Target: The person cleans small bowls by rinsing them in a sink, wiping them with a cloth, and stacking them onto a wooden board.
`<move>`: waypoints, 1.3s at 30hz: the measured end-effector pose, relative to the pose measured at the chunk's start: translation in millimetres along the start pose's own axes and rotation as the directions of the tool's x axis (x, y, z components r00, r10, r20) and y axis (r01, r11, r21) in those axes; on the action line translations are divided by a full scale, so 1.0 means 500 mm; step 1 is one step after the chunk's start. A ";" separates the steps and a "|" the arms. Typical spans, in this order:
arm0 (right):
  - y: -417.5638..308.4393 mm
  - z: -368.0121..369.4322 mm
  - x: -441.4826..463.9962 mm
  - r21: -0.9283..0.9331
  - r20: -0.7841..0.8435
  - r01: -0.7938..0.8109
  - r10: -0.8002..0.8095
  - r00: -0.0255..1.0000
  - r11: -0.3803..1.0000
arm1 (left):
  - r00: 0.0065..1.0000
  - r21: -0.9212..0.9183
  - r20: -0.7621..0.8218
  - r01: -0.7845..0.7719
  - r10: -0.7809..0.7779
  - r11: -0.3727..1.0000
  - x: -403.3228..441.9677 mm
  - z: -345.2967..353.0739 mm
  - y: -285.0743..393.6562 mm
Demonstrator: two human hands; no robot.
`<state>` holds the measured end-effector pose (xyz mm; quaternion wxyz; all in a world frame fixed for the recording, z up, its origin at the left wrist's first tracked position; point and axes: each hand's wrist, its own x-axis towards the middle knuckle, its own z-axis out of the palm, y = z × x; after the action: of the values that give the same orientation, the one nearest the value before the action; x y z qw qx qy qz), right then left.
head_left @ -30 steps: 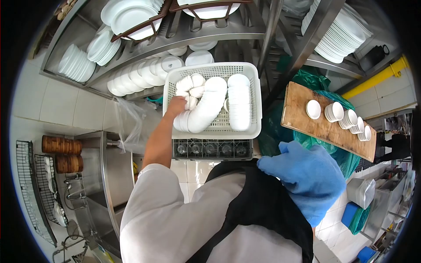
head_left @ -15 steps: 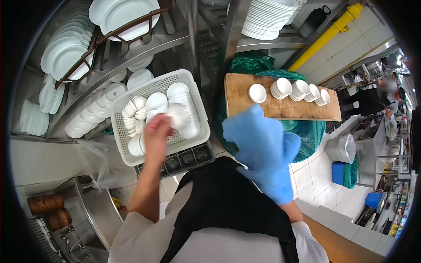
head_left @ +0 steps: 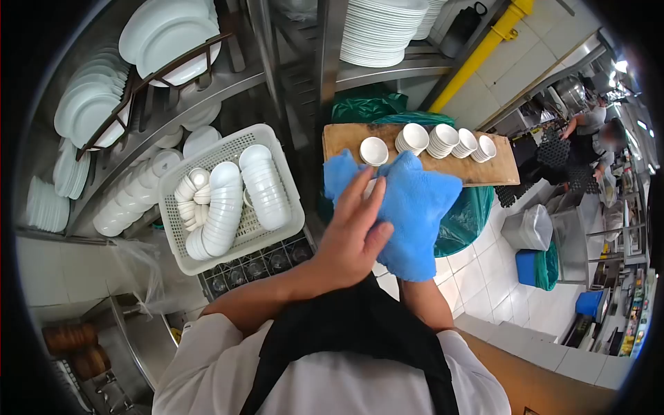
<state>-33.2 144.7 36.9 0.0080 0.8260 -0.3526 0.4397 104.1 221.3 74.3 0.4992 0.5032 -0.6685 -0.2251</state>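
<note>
My left hand (head_left: 349, 238) reaches across my front to the blue cloth (head_left: 418, 214), fingers slightly apart and curved over it. Between those fingers a sliver of a small white bowl (head_left: 371, 187) shows; most of it is hidden by the hand and cloth. The cloth wraps my right hand, so its fingers are hidden; only the wrist (head_left: 417, 287) emerges below. Just beyond is a wooden board (head_left: 453, 173) with a single white bowl (head_left: 374, 151) and several short stacks of bowls (head_left: 413, 139). Left of my hands stands a white plastic basket (head_left: 294, 221) of nested white bowls (head_left: 263, 187).
Beneath the basket is a dark glass rack (head_left: 259, 263). Metal shelves with white plates (head_left: 169, 41) rise at the left, and a plate stack (head_left: 377, 34) stands above the board. Green plastic bags (head_left: 463, 221) hang below the board. A person (head_left: 588, 138) works at far right.
My left hand has moved right, from above the basket to the blue cloth, bringing the white bowl with it. The cloth has shifted slightly left, and the view has turned a little.
</note>
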 end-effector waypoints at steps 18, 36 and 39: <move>-0.086 -0.132 0.065 -0.162 0.420 -0.083 0.145 0.896 0.983 | 0.635 -0.707 0.494 0.691 -0.594 0.151 0.043 0.069 -0.120; -0.016 -0.253 -0.046 0.403 0.093 -0.787 0.834 0.543 0.468 | 0.948 0.416 0.048 0.268 -0.315 0.869 0.258 0.164 -0.409; -0.013 -0.254 -0.058 0.457 0.103 -0.784 0.851 0.515 0.419 | 0.974 0.406 0.130 0.120 -0.187 0.906 0.258 0.147 -0.384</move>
<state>-131.5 207.2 95.5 -0.3723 0.4913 -0.5965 0.5140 124.9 15.5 -52.6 0.3108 0.6242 -0.6975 -0.1650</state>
